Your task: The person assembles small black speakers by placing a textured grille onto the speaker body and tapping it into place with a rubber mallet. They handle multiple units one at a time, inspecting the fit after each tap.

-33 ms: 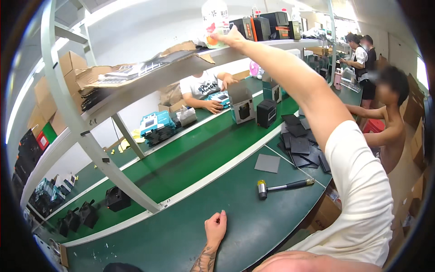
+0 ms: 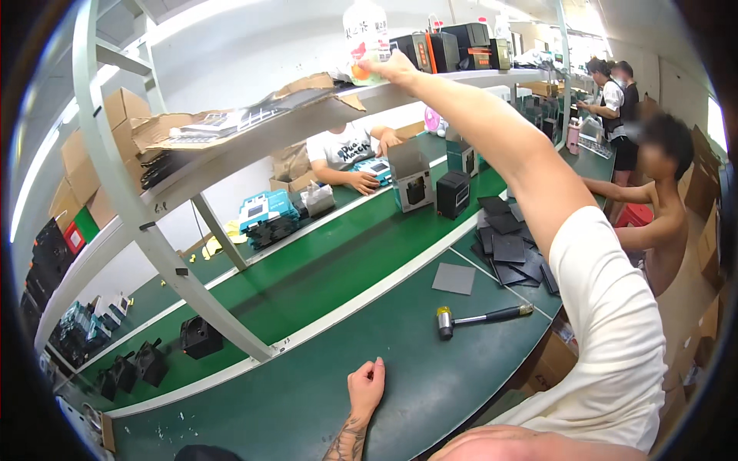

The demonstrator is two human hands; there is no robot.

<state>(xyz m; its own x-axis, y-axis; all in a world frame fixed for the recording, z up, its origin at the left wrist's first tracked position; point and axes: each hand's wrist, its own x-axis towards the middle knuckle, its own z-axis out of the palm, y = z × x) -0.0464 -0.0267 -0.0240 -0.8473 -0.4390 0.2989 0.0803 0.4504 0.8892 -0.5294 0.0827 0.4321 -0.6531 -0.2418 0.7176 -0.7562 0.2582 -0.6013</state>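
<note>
My right arm reaches up to the raised shelf, where my right hand (image 2: 393, 67) is closed round the lower part of a clear plastic drink bottle (image 2: 367, 34) with a printed label. The bottle stands upright at the shelf's edge. Down on the dark green worktable (image 2: 269, 407), my left hand (image 2: 366, 386) rests in a loose fist, with nothing visible in it. To its right lies a mallet (image 2: 484, 314) with a yellow-faced head and dark grip. Beyond the mallet are a grey square plate (image 2: 453, 278) and a pile of black flat panels (image 2: 507, 247).
A green conveyor belt (image 2: 307, 269) carries an open carton (image 2: 410, 180), a black boxy device (image 2: 453, 194) and several black housings (image 2: 201, 336). A white shelf post (image 2: 181, 273) rises at left. One co-worker (image 2: 342, 150) sits across; another (image 2: 653, 200) works at right.
</note>
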